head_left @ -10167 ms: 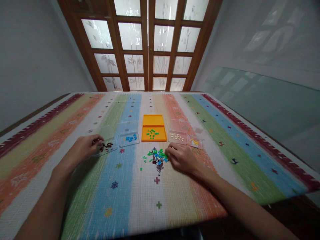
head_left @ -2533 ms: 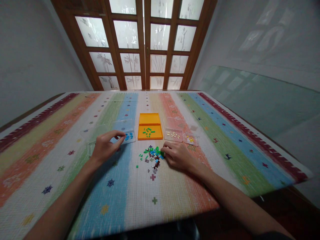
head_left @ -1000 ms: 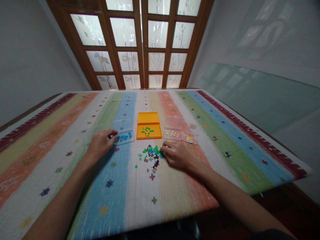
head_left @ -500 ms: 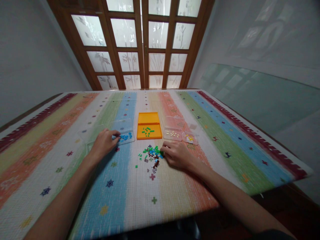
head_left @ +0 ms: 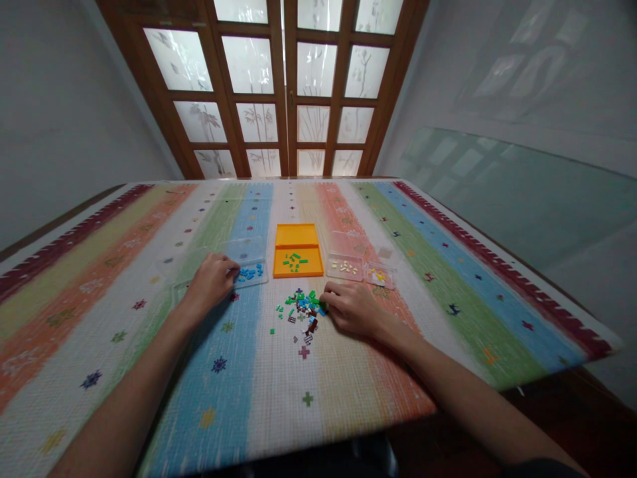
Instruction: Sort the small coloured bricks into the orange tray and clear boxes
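My left hand (head_left: 213,284) is at the left end of a clear plastic box (head_left: 263,281) that holds several small blue bricks (head_left: 250,272). Its fingertips are pinched together above the box, and whatever is between them is too small to see. Curled at the right edge of a mixed pile of tiny green, blue, brown and grey bricks (head_left: 304,302) is my right hand (head_left: 349,308). Those fingers are closed too, touching the pile, with the tips partly hidden. Beyond the pile lies an opened orange case (head_left: 295,234) with small green bricks (head_left: 294,261) in it.
Right of the orange case stand a clear box (head_left: 343,275) of cream pieces and a smaller clear box (head_left: 393,284) of yellow pieces. Another clear container (head_left: 176,292) is partly behind my left hand. A striped cloth (head_left: 283,398) covers the table.
My left hand has shifted very slightly back up and its fingers sit a little nearer the blue bricks. My right hand stays almost still at the pile.
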`<action>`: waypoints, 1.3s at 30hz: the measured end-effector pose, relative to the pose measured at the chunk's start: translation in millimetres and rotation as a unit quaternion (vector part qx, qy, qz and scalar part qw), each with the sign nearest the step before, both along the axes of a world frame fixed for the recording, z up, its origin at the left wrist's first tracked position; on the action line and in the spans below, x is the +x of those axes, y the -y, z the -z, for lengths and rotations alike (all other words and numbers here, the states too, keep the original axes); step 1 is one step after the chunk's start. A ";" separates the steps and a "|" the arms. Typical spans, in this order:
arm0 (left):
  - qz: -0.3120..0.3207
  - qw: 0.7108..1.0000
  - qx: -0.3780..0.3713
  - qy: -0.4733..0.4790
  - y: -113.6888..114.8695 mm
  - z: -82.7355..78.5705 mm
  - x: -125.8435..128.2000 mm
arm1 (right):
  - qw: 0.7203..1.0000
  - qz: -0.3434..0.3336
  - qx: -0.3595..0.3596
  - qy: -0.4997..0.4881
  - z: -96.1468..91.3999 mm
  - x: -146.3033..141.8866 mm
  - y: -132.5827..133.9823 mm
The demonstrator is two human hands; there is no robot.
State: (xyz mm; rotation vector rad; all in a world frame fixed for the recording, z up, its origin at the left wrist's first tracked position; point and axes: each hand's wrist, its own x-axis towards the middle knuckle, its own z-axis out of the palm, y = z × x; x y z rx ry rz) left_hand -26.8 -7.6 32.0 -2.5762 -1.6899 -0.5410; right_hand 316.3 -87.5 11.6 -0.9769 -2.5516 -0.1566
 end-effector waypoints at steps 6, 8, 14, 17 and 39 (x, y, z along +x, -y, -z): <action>-0.023 1.000 -0.013 0.012 0.8 -4.7 -1.5 | 1.000 0.005 -0.008 0.001 -0.3 1.1 0.3; -0.031 0.998 0.010 0.048 3.8 -10.0 -1.4 | 1.000 0.010 -0.013 -0.004 -2.1 1.3 1.2; 0.012 0.987 0.080 0.137 30.4 -25.0 19.1 | 0.997 0.020 -0.052 -0.055 -5.2 3.2 -0.1; 0.074 0.987 0.059 0.133 46.8 -20.6 37.1 | 0.991 0.013 -0.093 -0.093 -7.9 3.5 -3.0; 0.160 0.986 -0.049 -0.010 64.6 10.2 53.7 | 0.973 -0.028 -0.228 0.005 -25.4 -2.3 -41.2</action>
